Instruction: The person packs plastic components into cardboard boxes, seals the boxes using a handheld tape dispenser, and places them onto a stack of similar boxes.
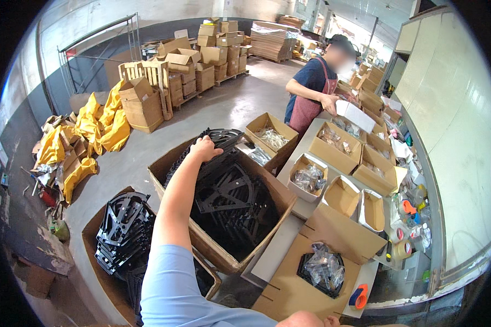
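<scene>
My left hand (204,148) reaches to the far side of a large cardboard box (217,252), its fingers curled over the top of a black plastic frame part. Many similar ribbed, fan-shaped black plastic parts (237,191) lie stacked below it in the box. Only a piece of my right hand (306,319) shows at the bottom edge; its fingers are mostly cut off. Just beyond it lies an open flat carton (341,234). Inside the carton is a black part with clear plastic bags (324,267) of small items on top.
More black parts (123,231) fill a second box at left. An orange and blue tape dispenser (359,297) sits beside the carton. Small boxes (341,196) line the bench. A co-worker (311,87) holds a white box (355,115). Yellow sacks (101,122) lie on the floor.
</scene>
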The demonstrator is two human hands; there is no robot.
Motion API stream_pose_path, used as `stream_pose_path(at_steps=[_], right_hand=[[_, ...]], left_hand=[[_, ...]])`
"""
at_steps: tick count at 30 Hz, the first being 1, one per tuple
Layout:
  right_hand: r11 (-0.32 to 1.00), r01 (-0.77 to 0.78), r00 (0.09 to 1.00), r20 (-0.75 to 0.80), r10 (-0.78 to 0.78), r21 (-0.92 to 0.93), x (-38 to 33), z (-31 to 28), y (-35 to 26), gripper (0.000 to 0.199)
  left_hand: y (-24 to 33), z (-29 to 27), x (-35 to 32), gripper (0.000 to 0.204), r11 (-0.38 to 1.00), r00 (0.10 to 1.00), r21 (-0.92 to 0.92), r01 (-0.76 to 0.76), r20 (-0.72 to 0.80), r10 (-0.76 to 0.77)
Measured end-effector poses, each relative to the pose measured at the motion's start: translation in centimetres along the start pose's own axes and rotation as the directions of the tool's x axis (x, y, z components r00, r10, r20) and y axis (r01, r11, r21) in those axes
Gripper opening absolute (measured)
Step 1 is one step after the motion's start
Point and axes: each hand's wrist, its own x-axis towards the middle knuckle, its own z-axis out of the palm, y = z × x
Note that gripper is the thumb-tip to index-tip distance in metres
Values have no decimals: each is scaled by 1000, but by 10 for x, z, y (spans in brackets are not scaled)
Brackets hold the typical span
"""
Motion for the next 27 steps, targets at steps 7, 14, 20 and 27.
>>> stream_pose_path(at_steps=[7,14,20,27], right_hand=[[980,-132,991,45,127,151,-5,-11,-44,30],[945,-195,975,-57,217,263,15,-37,-135,21],[977,192,971,-163,-176,92,70,-60,-236,28],[848,525,729,-551,-406,69,96,-135,-329,70]], left_hand=[[-14,-9,-15,60,998,997,-59,-29,-72,25],[15,-54,-49,52,995,933,-24,-93,-352,79],[93,-85,-154,37,827,666,11,-563,-586,461],[245,-18,-231,38,153,196,-612,-776,-3,981]])
